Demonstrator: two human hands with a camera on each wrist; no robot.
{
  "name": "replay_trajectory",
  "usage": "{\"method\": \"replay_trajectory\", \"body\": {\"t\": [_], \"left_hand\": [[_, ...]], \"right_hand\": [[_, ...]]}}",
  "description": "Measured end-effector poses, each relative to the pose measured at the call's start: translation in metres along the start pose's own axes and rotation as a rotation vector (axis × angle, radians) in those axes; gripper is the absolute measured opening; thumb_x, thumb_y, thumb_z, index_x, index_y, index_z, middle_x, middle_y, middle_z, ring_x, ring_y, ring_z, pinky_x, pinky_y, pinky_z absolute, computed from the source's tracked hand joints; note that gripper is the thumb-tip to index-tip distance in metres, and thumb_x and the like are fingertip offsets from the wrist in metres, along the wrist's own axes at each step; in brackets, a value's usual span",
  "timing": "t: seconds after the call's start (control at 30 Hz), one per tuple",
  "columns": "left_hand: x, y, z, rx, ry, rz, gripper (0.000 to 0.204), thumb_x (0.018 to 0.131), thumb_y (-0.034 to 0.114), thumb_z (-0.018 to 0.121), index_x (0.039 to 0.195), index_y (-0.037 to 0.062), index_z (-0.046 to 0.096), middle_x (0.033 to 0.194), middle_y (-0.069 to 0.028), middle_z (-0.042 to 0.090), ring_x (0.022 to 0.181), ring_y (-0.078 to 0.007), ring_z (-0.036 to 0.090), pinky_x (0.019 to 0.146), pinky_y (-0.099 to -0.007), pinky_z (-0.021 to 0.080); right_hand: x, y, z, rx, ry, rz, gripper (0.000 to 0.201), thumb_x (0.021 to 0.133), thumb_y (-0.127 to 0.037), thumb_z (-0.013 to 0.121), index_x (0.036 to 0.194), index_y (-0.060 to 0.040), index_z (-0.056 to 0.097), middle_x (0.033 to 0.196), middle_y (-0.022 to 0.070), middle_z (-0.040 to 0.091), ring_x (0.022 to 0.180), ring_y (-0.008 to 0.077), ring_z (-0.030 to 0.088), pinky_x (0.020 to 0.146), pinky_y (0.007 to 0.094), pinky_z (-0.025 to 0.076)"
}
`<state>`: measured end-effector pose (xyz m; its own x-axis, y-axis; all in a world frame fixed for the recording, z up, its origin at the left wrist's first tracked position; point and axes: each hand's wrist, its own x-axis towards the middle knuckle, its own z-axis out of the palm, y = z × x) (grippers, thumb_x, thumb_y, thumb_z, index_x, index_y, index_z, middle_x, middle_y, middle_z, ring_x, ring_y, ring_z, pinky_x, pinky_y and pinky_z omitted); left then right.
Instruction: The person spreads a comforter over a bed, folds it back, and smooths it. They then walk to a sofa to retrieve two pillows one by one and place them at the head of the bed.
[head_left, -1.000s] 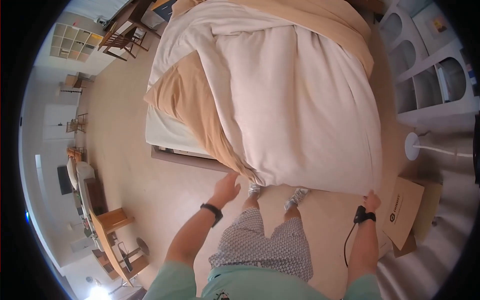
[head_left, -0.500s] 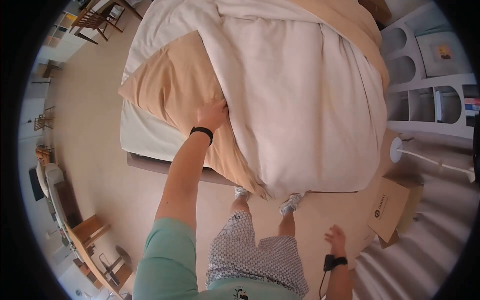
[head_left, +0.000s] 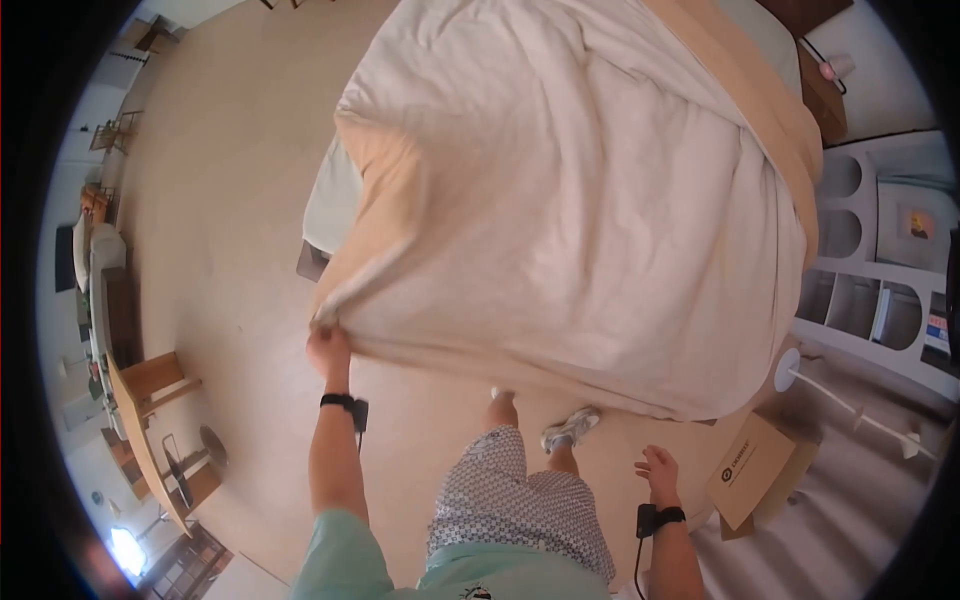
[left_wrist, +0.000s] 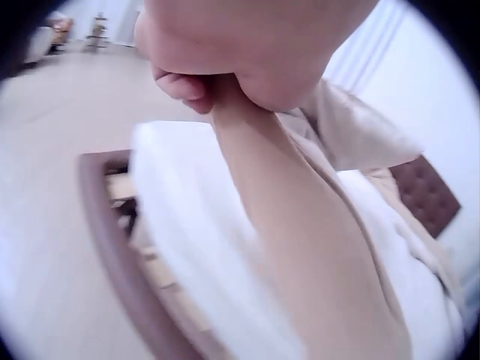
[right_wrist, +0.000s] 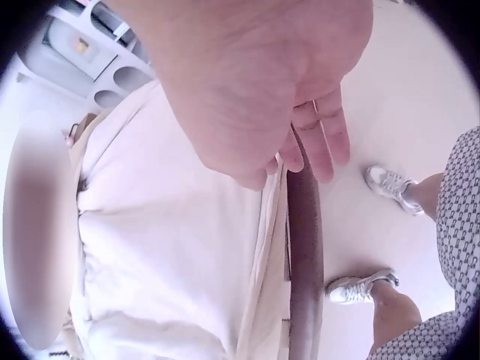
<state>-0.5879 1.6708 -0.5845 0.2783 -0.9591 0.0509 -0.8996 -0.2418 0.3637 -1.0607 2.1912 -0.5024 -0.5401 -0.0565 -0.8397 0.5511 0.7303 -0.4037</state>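
Observation:
A large duvet (head_left: 600, 230), cream on top with a tan underside, covers most of the bed. My left hand (head_left: 330, 350) grips its near left corner and holds it out past the foot of the bed. In the left wrist view, the fingers (left_wrist: 184, 86) curl round a bunched tan edge, and the cloth hangs taut below them. Beneath it show the white mattress (left_wrist: 180, 202) and the brown bed frame (left_wrist: 112, 247). My right hand (head_left: 660, 475) hangs in the air near the bed's foot, holding nothing, with its fingers loosely bent.
An open cardboard box (head_left: 750, 470) stands on the floor at the right, beside a grey curtain (head_left: 800, 530). Behind it are a white lamp (head_left: 787, 370) and a white shelf unit (head_left: 870, 270). A wooden desk (head_left: 150, 430) lies off to the left.
My left hand has taken the duvet's folded-back edge and pulled it left and toward me, so cream now covers most of the tan fold. The right hand earlier left the duvet's right corner.

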Motion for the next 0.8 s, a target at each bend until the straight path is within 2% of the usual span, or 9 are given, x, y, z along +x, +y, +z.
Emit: {"method": "replay_trajectory", "body": {"t": [0.1, 0.17, 0.23, 0.27, 0.33, 0.37, 0.5, 0.67, 0.8], "left_hand": [[-0.021, -0.079, 0.012, -0.164, -0.123, -0.348, 0.019, 0.074, 0.016, 0.070, 0.071, -0.0027, 0.066, 0.066, -0.0159, 0.066, 0.058, -0.0239, 0.061, 0.061, -0.0412, 0.051], [-0.028, -0.093, 0.036, -0.215, -0.156, -0.465, 0.018, 0.074, 0.014, 0.070, 0.073, -0.0035, 0.066, 0.070, -0.0171, 0.067, 0.056, -0.0220, 0.060, 0.060, -0.0405, 0.051], [-0.028, -0.098, 0.065, -0.432, -0.266, -0.903, 0.025, 0.076, 0.016, 0.069, 0.089, -0.0054, 0.066, 0.087, -0.0221, 0.070, 0.070, -0.0291, 0.066, 0.069, -0.0415, 0.053], [-0.027, -0.102, 0.078, -0.442, -0.269, -0.909, 0.025, 0.076, 0.016, 0.069, 0.089, -0.0054, 0.066, 0.087, -0.0221, 0.070, 0.070, -0.0291, 0.066, 0.069, -0.0415, 0.053], [-0.021, -0.095, 0.085, -0.151, -0.389, -0.627, 0.042, 0.077, 0.018, 0.069, 0.109, -0.0061, 0.061, 0.107, -0.0259, 0.066, 0.095, -0.0366, 0.066, 0.084, -0.0429, 0.051], [-0.029, -0.089, 0.088, -0.060, -0.359, -0.449, 0.054, 0.078, 0.021, 0.069, 0.123, -0.0042, 0.054, 0.116, -0.0266, 0.063, 0.114, -0.0403, 0.058, 0.096, -0.0435, 0.046], [-0.050, -0.027, 0.074, -0.141, -0.473, -0.141, 0.055, 0.079, 0.019, 0.069, 0.127, -0.0005, 0.051, 0.120, -0.0268, 0.061, 0.114, -0.0388, 0.059, 0.096, -0.0430, 0.046], [-0.098, 0.014, 0.078, -0.129, -0.678, -0.070, 0.050, 0.079, 0.016, 0.067, 0.123, -0.0002, 0.052, 0.115, -0.0273, 0.063, 0.110, -0.0401, 0.060, 0.093, -0.0459, 0.048], [-0.159, 0.039, 0.078, -0.011, -0.910, 0.152, 0.042, 0.080, 0.019, 0.063, 0.118, 0.0015, 0.056, 0.101, -0.0277, 0.066, 0.100, -0.0434, 0.063, 0.088, -0.0496, 0.050]], "right_hand": [[-0.004, -0.015, 0.023, -0.079, -0.071, -0.064, 0.030, 0.094, -0.020, 0.063, 0.117, -0.0005, 0.061, 0.102, 0.0090, 0.065, 0.078, 0.0206, 0.069, 0.064, 0.0292, 0.055], [-0.010, -0.023, 0.032, -0.118, -0.082, -0.088, 0.030, 0.094, -0.020, 0.063, 0.117, -0.0006, 0.061, 0.102, 0.0090, 0.066, 0.078, 0.0203, 0.069, 0.064, 0.0289, 0.055], [-0.019, -0.028, 0.039, -0.154, -0.094, -0.109, 0.030, 0.094, -0.020, 0.063, 0.117, -0.0007, 0.062, 0.103, 0.0090, 0.066, 0.078, 0.0200, 0.069, 0.064, 0.0287, 0.055], [-0.025, -0.030, 0.039, -0.167, -0.095, -0.114, 0.030, 0.094, -0.020, 0.063, 0.116, -0.0006, 0.062, 0.102, 0.0088, 0.066, 0.078, 0.0198, 0.069, 0.064, 0.0285, 0.055], [-0.032, -0.028, 0.033, -0.178, -0.090, -0.116, 0.030, 0.094, -0.021, 0.063, 0.116, -0.0005, 0.062, 0.101, 0.0087, 0.066, 0.078, 0.0195, 0.069, 0.064, 0.0284, 0.055], [-0.035, -0.027, 0.030, -0.189, -0.093, -0.119, 0.030, 0.094, -0.021, 0.063, 0.116, -0.0004, 0.062, 0.101, 0.0085, 0.066, 0.078, 0.0195, 0.069, 0.064, 0.0284, 0.055], [-0.045, -0.017, 0.023, -0.179, -0.082, -0.091, 0.030, 0.095, -0.021, 0.063, 0.116, -0.0001, 0.062, 0.100, 0.0083, 0.066, 0.078, 0.0196, 0.069, 0.064, 0.0286, 0.055], [-0.055, 0.007, 0.008, -0.162, -0.072, -0.054, 0.028, 0.095, -0.020, 0.062, 0.116, -0.0006, 0.062, 0.099, 0.0088, 0.067, 0.079, 0.0198, 0.069, 0.065, 0.0288, 0.054], [-0.073, 0.027, -0.013, -0.042, -0.089, -0.061, 0.026, 0.095, -0.018, 0.061, 0.115, -0.0010, 0.062, 0.098, 0.0095, 0.068, 0.080, 0.0200, 0.069, 0.066, 0.0294, 0.054]]}}
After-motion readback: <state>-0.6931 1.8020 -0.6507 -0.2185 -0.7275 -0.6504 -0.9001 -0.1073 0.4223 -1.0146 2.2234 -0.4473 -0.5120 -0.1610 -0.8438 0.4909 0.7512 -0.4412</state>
